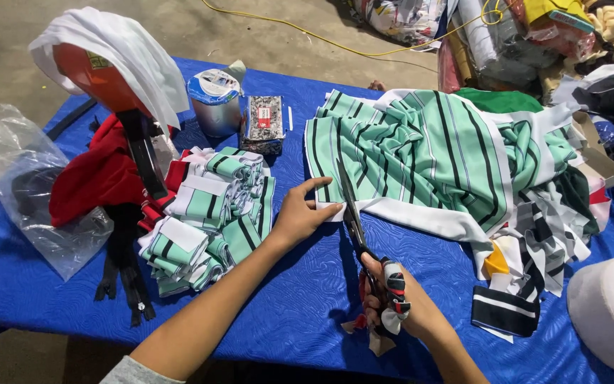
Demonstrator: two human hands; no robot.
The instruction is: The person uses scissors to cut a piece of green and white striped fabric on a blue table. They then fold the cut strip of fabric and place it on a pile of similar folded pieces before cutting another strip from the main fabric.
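Table (307,320) blue-covered, concrete floor (8,64) beyond, fabric heap (570,50) far right.

The left forearm enters from the lower left edge and extends diagonally up and to the right, bare below a grey sleeve cuff near the elbow. The left hand (298,215) lies palm down, wrist straight, fingers (321,210) extended forward and pressed flat, thumb spread upward and apart from them. The right forearm enters from the lower right edge, angled up and to the left. The right hand (386,299) is closed in a grip, fingers curled, knuckles facing up, one finger wrapped in cloth strips.
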